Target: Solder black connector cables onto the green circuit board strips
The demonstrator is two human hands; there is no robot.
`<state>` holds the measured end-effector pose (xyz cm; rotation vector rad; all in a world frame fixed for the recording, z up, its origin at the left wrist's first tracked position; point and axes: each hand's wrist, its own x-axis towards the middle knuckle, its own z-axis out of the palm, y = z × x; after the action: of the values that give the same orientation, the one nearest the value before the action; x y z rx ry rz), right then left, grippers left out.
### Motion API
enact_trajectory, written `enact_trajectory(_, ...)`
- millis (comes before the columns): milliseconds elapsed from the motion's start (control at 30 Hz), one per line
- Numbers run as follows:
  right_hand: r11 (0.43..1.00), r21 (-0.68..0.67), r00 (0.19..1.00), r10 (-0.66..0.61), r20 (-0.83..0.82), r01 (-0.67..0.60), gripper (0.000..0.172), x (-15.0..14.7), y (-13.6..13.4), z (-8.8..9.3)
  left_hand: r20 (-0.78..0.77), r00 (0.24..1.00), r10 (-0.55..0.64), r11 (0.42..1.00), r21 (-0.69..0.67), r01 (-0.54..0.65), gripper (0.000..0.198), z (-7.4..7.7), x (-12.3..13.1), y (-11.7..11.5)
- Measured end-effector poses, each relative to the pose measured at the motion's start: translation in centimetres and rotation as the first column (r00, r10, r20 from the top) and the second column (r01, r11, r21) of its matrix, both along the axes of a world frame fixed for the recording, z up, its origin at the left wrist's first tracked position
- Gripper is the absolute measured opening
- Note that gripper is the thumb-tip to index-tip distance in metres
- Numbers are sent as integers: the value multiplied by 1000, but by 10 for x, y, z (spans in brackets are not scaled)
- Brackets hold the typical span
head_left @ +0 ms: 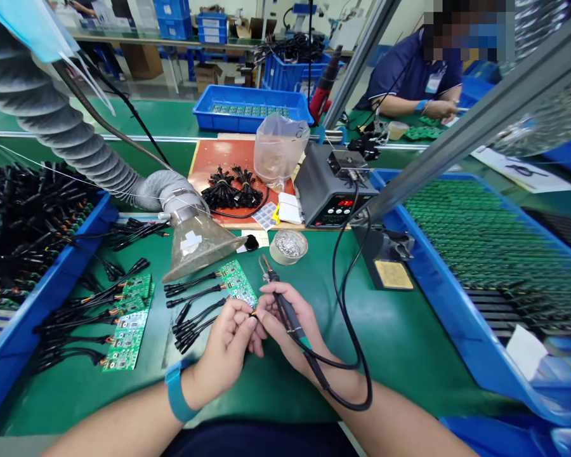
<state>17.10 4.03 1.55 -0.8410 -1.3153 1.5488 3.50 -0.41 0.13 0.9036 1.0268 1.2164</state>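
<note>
My left hand point(229, 346) is closed, pinching the thin coloured wire end of a black cable point(253, 313); most of that cable is hidden by the fingers. My right hand point(297, 317) meets it there, its thumb and fingertips at the same wires. Across the right palm lies a soldering iron point(289, 312), its bent tip pointing up and away from me. Just beyond the hands is a green circuit board panel point(238, 280) with black cables point(195, 282) along its left side. Farther left, several boards point(126, 336) have black connector cables attached.
A fume hose with a funnel hood point(195, 244) hangs over the bench. A round tub of metal shavings point(288, 247), the soldering station point(335, 190) and an iron stand point(385, 260) are ahead. Blue trays point(457, 346) flank me. The iron's cord point(368, 362) loops over my right forearm. A co-worker point(409, 76) sits opposite.
</note>
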Motion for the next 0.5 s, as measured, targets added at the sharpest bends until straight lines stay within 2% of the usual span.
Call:
enact_trajectory(100, 994, 103, 997, -31, 65, 24, 23, -3, 1, -4, -7, 1000, -21, 999, -43, 21, 37, 0, -5, 4)
enact_trajectory(200, 978, 206, 992, -37, 122, 11, 19, -5, 2, -7, -108, 993, -47, 998, -50, 42, 39, 0, -12, 8)
enact_trajectory(267, 974, 225, 994, -31, 108, 6, 18, -5, 2, -8, -172, 982, -76, 997, -26, 73, 37, 1, -16, 8)
enact_trajectory(367, 989, 148, 997, 4, 73, -15, 21, -3, 1, -9, -182, 979, -90, 996, 2, 91, 35, 1, -17, 7)
enact_trajectory(500, 998, 40, 997, 48, 61, -51, 26, -2, 0, -11, -63, 998, -15, 1000, -20, 14, 36, 1, -10, 3)
